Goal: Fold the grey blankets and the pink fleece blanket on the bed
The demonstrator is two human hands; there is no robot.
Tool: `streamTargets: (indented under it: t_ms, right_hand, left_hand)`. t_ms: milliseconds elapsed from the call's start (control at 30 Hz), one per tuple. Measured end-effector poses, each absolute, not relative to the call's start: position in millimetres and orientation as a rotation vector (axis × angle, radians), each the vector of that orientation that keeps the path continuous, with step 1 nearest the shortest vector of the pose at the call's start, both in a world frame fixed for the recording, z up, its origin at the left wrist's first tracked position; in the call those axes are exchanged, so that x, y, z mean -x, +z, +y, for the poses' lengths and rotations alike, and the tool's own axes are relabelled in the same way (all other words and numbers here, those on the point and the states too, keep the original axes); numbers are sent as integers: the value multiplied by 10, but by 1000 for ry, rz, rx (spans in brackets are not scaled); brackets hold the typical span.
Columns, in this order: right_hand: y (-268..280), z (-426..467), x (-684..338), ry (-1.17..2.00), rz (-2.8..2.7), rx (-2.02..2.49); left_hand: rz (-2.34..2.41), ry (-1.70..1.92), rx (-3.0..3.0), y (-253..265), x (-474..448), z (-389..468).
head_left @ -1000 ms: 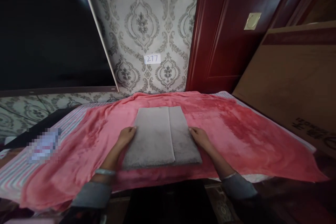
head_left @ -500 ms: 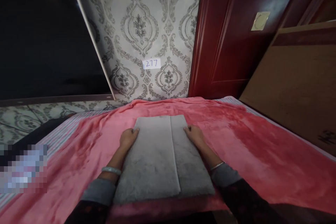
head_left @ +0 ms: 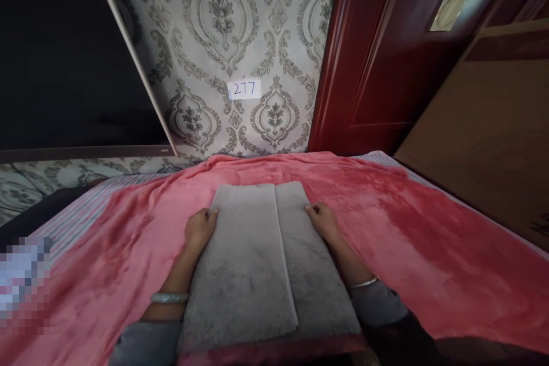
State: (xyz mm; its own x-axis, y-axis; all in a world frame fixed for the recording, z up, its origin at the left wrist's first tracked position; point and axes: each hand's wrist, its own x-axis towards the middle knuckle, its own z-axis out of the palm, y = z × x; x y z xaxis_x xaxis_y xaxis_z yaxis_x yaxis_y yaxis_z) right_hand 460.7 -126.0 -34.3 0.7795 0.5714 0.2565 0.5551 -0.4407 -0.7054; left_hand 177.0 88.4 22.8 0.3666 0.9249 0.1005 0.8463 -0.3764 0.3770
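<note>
A grey, short-piled towel [head_left: 240, 263] lies folded in a long panel, its one free edge running lengthwise right of the middle. My left hand [head_left: 201, 229] is closed on its left side near the far end, thumb on top and fingers tucked out of sight beneath. On the opposite side my right hand [head_left: 322, 220] pinches the right edge at about the same height. Beneath the towel spreads a pink plush blanket [head_left: 146, 240].
A striped sheet [head_left: 81, 211] shows past the blanket's left edge. Behind stand a patterned wall with a "277" label [head_left: 244, 88], a dark television [head_left: 77, 57] at left, a red wooden panel [head_left: 369, 68] and a large brown board [head_left: 480, 126] at right.
The towel, still held at both sides, appears closer and larger. Both hands sit slightly farther apart, and the camera view has shifted a little.
</note>
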Motion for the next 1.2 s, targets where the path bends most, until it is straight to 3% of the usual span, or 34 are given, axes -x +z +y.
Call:
streamTargets:
  t_ms: [400,733,1200]
  right_hand:
    - [-81,-1367,-4445,72,-839,2198]
    - [-203,-2653,-3859,368,-919,2081]
    - [-294,-2730,-3609,230,-827,2127]
  left_hand:
    - [1457,392,-2300,365,-1574,687]
    - [1396,392,-2308,182,-611,-292]
    - [1590,394,-2342,179,-603,-676]
